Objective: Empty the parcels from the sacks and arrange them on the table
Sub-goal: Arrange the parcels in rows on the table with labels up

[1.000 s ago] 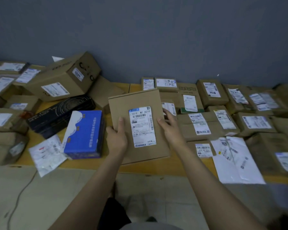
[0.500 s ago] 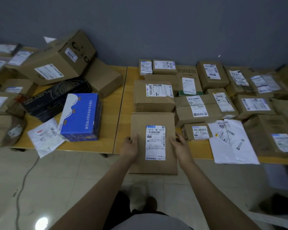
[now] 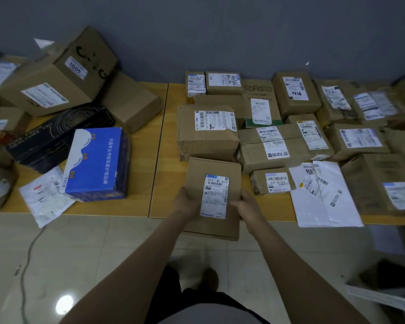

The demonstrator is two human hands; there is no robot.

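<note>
Both hands grasp one flat cardboard parcel [image 3: 212, 168] by its side edges. The left hand [image 3: 185, 204] grips the left edge with the thumb on top. The right hand [image 3: 248, 206] grips the right edge, its thumb reaching toward the white label [image 3: 215, 196], which faces up.

The parcel lies across the near edge of the table [image 3: 160, 174]. Its far end is over the tabletop and its near end overhangs the floor [image 3: 98, 244]. Whether it rests on the wood cannot be told.

The parcel's far edge is just beside a crumpled brown box [image 3: 206, 141]. A small box [image 3: 272, 183] sits just to the right, with a white mailer bag [image 3: 323, 206] beyond it. A blue box [image 3: 96, 164] stands well apart on the left.
</note>
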